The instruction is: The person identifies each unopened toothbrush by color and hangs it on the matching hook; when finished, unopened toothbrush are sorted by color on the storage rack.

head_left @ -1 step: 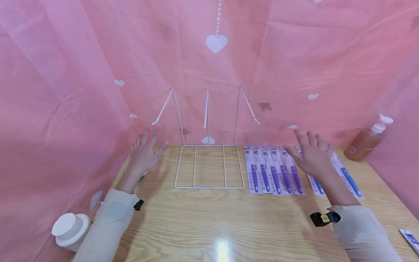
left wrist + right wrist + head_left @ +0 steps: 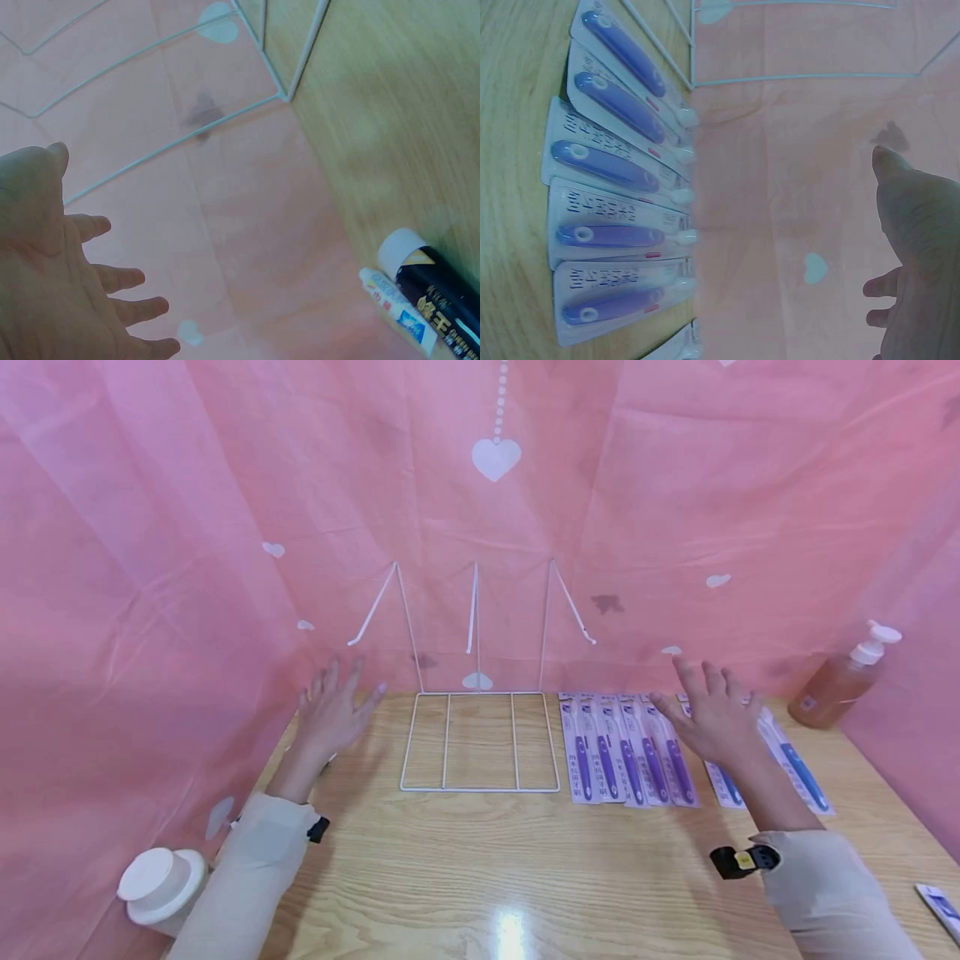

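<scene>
Left grip (image 2: 330,714): fingers spread and straight, palm forward, nothing held. Hovers over the left end of the desk (image 2: 525,860), just beside the left edge of the white wire rack (image 2: 480,743) but not touching it. Right grip (image 2: 712,718): also spread wide, fingers straight, nothing held. Hangs above the row of purple toothbrush packs (image 2: 626,752), toward the right end of this row; from the right wrist view, raised clear of the packs, with the pink curtain (image 2: 225,527) behind. Purple toothbrush packs flat on the desk, side by side, edges overlapping a little, directly right of the wire rack, brush heads toward the curtain. Next to them on the right, partly hidden under the right forearm, a blue toothbrush pack (image 2: 798,768). Wire rack with the flat base on the desk at the middle back and three thin uprights against the curtain. In the far right corner, a pump bottle (image 2: 843,681) with brownish liquid, upright. At the near left desk edge, a white round container (image 2: 161,881). In the left wrist view, a dark tube with white cap (image 2: 442,292) and a small white tube (image 2: 397,311), touching each other, flat on the desk below the left grip.
</scene>
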`<state>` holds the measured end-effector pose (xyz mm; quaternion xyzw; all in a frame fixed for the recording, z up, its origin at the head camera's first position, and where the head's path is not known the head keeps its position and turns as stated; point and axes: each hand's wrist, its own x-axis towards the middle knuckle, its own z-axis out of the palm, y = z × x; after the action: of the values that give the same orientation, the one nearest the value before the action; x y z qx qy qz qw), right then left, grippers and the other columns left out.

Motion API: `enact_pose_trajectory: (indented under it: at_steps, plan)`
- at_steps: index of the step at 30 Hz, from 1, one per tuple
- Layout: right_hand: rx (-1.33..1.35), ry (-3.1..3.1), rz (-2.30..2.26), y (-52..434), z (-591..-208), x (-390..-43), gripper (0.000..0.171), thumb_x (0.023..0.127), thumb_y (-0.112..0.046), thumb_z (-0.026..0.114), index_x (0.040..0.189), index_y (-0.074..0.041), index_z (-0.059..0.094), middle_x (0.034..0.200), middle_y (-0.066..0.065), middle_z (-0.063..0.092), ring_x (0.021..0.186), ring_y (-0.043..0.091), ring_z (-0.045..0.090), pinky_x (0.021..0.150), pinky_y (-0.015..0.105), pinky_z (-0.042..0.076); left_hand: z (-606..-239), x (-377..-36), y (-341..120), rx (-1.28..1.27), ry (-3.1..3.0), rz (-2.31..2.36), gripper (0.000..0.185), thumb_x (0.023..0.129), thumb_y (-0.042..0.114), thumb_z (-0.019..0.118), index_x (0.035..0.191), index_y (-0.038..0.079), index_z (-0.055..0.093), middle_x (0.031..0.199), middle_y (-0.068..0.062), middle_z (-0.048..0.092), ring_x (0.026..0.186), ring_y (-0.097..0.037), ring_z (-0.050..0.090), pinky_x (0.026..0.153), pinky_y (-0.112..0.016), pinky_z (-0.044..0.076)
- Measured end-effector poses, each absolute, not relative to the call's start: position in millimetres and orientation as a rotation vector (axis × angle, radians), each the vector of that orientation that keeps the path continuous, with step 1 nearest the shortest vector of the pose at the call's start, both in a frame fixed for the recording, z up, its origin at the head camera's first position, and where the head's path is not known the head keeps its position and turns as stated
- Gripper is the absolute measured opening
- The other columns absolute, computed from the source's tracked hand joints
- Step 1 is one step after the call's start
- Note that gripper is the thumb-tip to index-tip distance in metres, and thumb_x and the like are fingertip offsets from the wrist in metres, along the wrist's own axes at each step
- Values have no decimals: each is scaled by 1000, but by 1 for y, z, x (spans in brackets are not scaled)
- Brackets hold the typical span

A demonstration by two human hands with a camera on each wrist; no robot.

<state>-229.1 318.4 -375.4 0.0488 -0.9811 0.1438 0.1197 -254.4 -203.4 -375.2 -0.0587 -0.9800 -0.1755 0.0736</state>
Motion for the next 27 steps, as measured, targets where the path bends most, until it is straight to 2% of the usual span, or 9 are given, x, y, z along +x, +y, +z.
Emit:
enact_pose_trajectory:
  at_steps: [12, 18, 21, 25, 27]
  plan:
    - [163, -2875, 410, 314, -374, -234, 78, 100, -60, 38, 159, -16, 12, 154, 37, 12, 139, 60, 7, 99, 83, -4, -376, -254, -204, -170, -2937, -544, 75, 101, 62, 33, 160, 19, 15, 162, -25, 5, 145, -51, 8, 108, -74, 5]
    - [215, -2881, 411, 305, -375, -237, 77, 101, -58, 39, 160, -16, 13, 154, 38, 14, 139, 61, 8, 99, 83, -3, -378, -252, -207, -166, -2949, -557, 79, 99, 66, 30, 161, 20, 12, 162, -26, 2, 145, -52, 6, 108, -74, 6]
    - [256, -2860, 414, 299, -378, -241, 74, 101, -56, 41, 158, -14, 19, 151, 39, 19, 137, 61, 14, 99, 83, 3, -382, -250, -208, -152, -2961, -634, 79, 100, 61, 37, 161, 17, 11, 162, -27, 1, 145, -51, 3, 108, -74, 9]
    - [314, -2825, 429, 290, -384, -249, 71, 101, -53, 45, 155, -10, 27, 144, 40, 31, 130, 62, 25, 99, 81, 13, -392, -250, -205, -128, -2932, -815, 77, 99, 43, 54, 156, 1, 22, 157, -32, 17, 143, -51, 15, 108, -71, 22]
    - [334, -2821, 440, 286, -387, -253, 69, 101, -51, 47, 153, -9, 30, 141, 40, 36, 128, 62, 29, 98, 80, 17, -400, -250, -202, -105, -2905, -923, 71, 97, 33, 59, 150, -7, 32, 149, -34, 30, 136, -52, 30, 106, -67, 30]
